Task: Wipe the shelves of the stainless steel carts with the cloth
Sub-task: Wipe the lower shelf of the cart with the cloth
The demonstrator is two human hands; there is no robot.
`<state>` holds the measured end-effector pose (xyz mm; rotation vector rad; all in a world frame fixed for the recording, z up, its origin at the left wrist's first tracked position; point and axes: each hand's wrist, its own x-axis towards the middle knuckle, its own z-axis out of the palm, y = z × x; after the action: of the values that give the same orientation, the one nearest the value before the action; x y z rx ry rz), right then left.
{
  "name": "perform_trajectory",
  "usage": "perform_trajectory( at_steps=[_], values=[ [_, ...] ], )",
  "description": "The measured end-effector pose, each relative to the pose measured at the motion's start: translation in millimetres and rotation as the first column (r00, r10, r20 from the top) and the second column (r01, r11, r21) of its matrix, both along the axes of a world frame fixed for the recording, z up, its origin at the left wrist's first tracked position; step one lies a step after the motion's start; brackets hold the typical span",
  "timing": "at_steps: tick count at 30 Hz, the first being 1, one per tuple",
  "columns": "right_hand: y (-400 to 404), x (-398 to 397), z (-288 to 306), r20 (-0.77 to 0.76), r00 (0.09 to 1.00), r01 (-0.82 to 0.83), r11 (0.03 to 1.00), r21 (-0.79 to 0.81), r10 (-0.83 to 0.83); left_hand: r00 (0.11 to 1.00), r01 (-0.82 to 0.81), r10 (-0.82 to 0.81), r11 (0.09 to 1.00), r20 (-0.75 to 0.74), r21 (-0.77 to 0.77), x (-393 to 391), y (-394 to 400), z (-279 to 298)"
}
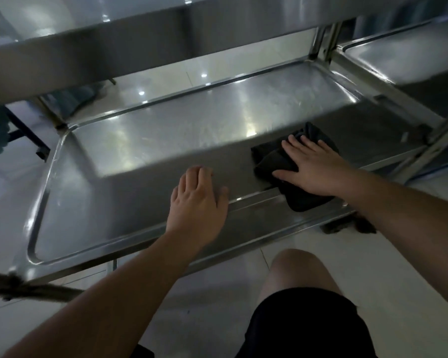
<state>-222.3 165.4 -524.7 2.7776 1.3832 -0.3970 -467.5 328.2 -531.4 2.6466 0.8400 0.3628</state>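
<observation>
Head view, two hands on one cart shelf (70, 202), right hand (313, 171) flat on one dark cloth (272, 161), left hand (199, 202) grip apart, empty

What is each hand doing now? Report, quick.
Left hand: open, flat on the stainless steel shelf, holding nothing.
Right hand: open, palm pressing the dark cloth.

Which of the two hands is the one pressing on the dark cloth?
The right hand. It lies flat on the dark cloth at the right end of the lower shelf. The left hand rests bare on the steel.
</observation>
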Motion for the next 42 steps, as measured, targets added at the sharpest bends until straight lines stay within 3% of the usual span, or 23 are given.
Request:
perform_trajectory(
  at_steps=[5, 10, 16, 21, 23, 26, 29, 31, 34, 38, 40, 42],
  values=[
    [-30.7, 42.9, -0.7, 0.010, 0.996, 0.083, 0.997, 0.007, -0.083, 0.993, -0.015, 0.020, 0.999, -0.113, 0.045, 12.0, -1.1, -11.8],
    [-55.6, 93.9, -2.3, 0.033, 0.972, 0.232, 0.973, 0.009, -0.233, 0.990, -0.038, 0.041, 0.999, -0.132, 0.019, 10.8, 2.1, -14.7],
    [-67.5, 144.1, -7.1, 0.090, 0.884, 0.459, 0.888, 0.025, -0.460, 0.988, -0.038, 0.043, 0.999, -0.150, 0.033, 12.2, -1.3, -12.9],
    [-45.0, 140.1, -2.8, 0.122, 0.797, 0.586, 0.807, 0.079, -0.591, 0.980, -0.036, 0.049, 0.997, -0.194, 0.072, 14.2, -2.6, -13.8],
    [-29.2, 115.7, 6.2, 0.106, 0.842, 0.520, 0.849, 0.097, -0.528, 0.976, -0.034, 0.053, 0.995, -0.212, 0.089, 15.1, -3.5, -13.7],
    [-9.9, 50.4, 4.6, 0.115, 0.978, 0.159, 0.976, 0.146, -0.176, 0.973, -0.031, 0.052, 0.995, -0.225, 0.096, 15.5, -2.8, -12.2],
    [-12.7, 13.0, -1.0, 0.079, 0.970, -0.239, 0.964, 0.117, 0.231, 0.972, -0.023, 0.046, 0.995, -0.232, 0.102, 15.6, -2.4, -11.4],
    [-20.1, 37.5, 2.1, 0.066, 0.961, -0.274, 0.952, 0.139, 0.267, 0.973, -0.025, 0.047, 0.995, -0.228, 0.100, 15.2, -3.1, -11.3],
    [-34.7, 108.5, 5.0, 0.115, 0.991, 0.039, 0.980, 0.194, -0.062, 0.973, -0.025, 0.047, 0.995, -0.226, 0.099, 15.6, -3.2, -11.8],
    [-28.5, 172.0, 0.9, 0.153, 0.856, 0.475, 0.868, 0.142, -0.493, 0.974, -0.032, 0.059, 0.992, -0.220, 0.122, 18.3, -4.1, -14.5],
    [1.7, 160.5, 1.3, 0.119, 0.808, 0.565, 0.816, 0.120, -0.577, 0.974, -0.030, 0.058, 0.991, -0.217, 0.130, 18.6, -4.5, -15.9],
    [37.4, 125.7, 2.7, 0.073, 0.843, 0.522, 0.843, 0.129, -0.533, 0.972, -0.016, 0.048, 0.990, -0.230, 0.138, 17.1, -4.0, -16.2]
  ],
)
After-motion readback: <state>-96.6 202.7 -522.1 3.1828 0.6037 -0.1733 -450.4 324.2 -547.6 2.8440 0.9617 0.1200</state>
